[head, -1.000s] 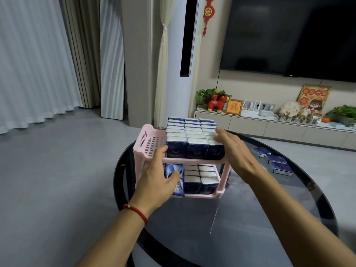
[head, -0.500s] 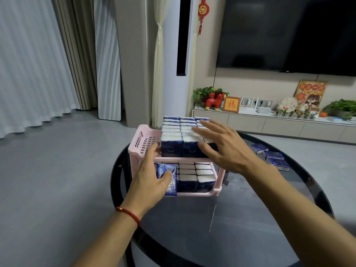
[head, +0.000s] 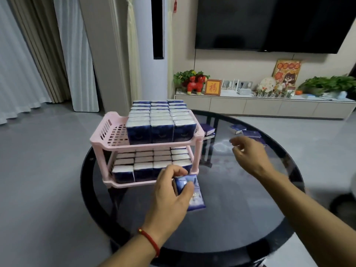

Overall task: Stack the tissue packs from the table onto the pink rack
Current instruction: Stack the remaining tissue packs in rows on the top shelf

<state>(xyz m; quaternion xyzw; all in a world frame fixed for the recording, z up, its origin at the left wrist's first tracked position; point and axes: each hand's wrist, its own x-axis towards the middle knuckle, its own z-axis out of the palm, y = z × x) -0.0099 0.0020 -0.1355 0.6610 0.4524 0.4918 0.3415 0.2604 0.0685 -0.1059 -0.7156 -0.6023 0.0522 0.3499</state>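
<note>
The pink two-tier rack (head: 107, 143) stands on the round black glass table (head: 240, 218). Rows of dark blue and white tissue packs (head: 159, 120) fill the right part of its upper shelf, and more packs line the lower shelf (head: 152, 166). My left hand (head: 171, 199) grips one blue tissue pack (head: 194, 193) just in front of the rack's lower right corner. Held in the air to the right of the rack, my right hand (head: 248, 153) has its fingers loosely curled around nothing. Several loose packs (head: 250, 132) lie on the far side of the table, one (head: 207, 129) right behind the rack.
The upper shelf has a bare strip along its left side (head: 115, 133). Beyond the table runs a low white TV cabinet (head: 260, 105) with plants and ornaments, under a wall-mounted TV (head: 269, 22). Grey floor and curtains lie to the left.
My left hand drew back from the rack's left front toward me and to the right, still gripping its pack. My right hand lifted off the top packs and swung right.
</note>
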